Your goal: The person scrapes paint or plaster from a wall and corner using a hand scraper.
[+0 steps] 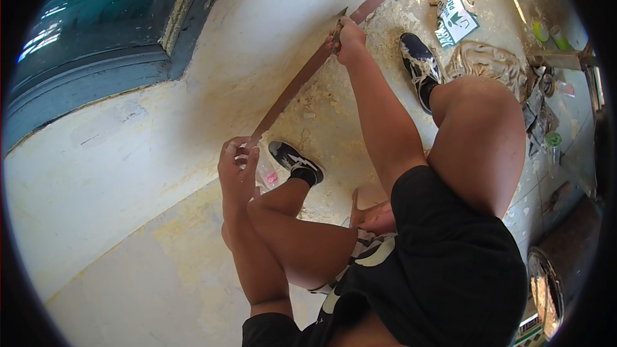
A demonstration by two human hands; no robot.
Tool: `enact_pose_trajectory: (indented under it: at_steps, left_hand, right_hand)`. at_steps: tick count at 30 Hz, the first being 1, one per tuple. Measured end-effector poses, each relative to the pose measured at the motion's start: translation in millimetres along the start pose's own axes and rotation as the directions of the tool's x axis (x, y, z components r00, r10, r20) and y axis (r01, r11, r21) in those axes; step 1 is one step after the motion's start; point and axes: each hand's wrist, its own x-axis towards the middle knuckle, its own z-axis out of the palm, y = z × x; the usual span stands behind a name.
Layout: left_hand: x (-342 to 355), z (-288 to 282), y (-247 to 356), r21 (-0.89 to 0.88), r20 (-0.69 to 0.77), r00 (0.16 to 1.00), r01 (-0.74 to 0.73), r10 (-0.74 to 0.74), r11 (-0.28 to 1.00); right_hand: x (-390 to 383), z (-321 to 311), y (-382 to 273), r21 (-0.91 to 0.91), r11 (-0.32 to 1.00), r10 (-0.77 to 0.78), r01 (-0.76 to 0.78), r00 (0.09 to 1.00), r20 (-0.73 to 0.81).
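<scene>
My right hand (350, 42) is closed round a scraper (342, 12); a bit of its dark, pointed blade shows beyond the fingers, against the foot of the wall. Most of the tool is hidden in the hand. A reddish-brown skirting strip (292, 92) runs along the bottom of the pale, patchy wall (257, 38). At its near end my left hand (238, 164) is raised, fingers bent and apart, with nothing visible in them. Its fingertips look dusty. Just right of it, a clear plastic bottle (267, 173) with a pink label stands or lies by my shoe.
Pale flakes and scrapings (315, 112) litter the floor round my shoes. A blue window frame (109, 90) is set in the wall at upper left. Right of my far shoe lie a printed sheet (457, 20) and a crumpled cloth (485, 61). A rusty cylindrical container (565, 250) is at lower right.
</scene>
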Motion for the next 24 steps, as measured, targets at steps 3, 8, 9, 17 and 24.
enact_pose_trajectory:
  at_steps: [3,8,9,17,24]
  left_hand:
    - [-4,-1,-10,0.01,-0.025,0.999,-0.042,0.042,0.999]
    - [4,-3,3,-0.004,0.024,0.999,0.042,-0.042,0.999]
    - [1,-2,0,-0.001,0.029,0.999,0.045,-0.045,0.999]
    - [2,3,-8,0.001,0.025,1.0,-0.017,0.017,1.0]
    - [-4,3,-10,-0.052,-0.004,1.0,0.023,-0.023,0.998]
  right_hand:
    - [-12,7,15,-0.007,1.0,0.02,-0.02,1.0,0.017]
    - [9,-2,4,0.002,1.0,0.012,-0.011,0.999,-0.033]
    - [8,-7,6,0.004,1.0,0.03,-0.03,0.999,-0.025]
    - [17,-9,7,0.013,0.999,0.041,-0.041,0.999,0.004]
    - [23,-15,6,0.027,0.995,0.093,-0.093,0.996,-0.006]
